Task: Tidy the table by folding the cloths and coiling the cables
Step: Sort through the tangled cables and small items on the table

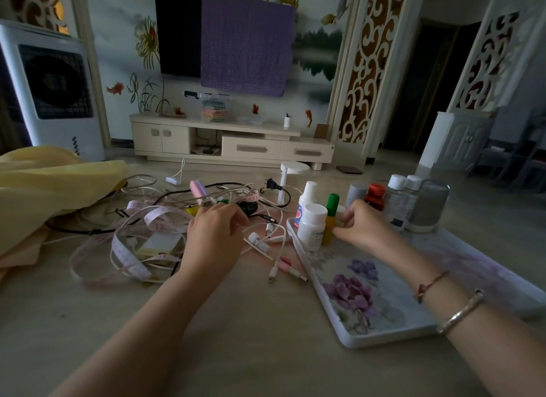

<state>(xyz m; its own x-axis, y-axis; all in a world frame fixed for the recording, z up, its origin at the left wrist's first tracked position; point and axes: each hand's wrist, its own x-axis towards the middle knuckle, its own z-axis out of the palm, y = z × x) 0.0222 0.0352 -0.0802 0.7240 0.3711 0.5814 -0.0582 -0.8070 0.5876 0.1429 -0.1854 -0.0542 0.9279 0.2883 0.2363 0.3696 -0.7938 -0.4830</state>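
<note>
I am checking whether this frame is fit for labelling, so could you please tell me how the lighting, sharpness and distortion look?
Head view: dim, flat indoor light with no glare; wide-angle bending bows the doorway and screens at the edges; the cables, measuring tape and bottles are fairly sharp; the tray edge, the left hand and the right hand are slightly soft; the dark right background loses detail.

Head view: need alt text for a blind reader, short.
Two bare hands reach over a table: the left hand rests on a tangle of cables and a pink measuring tape, while the right hand touches small bottles on a floral tray. A yellow cloth lies crumpled at far left.
</note>
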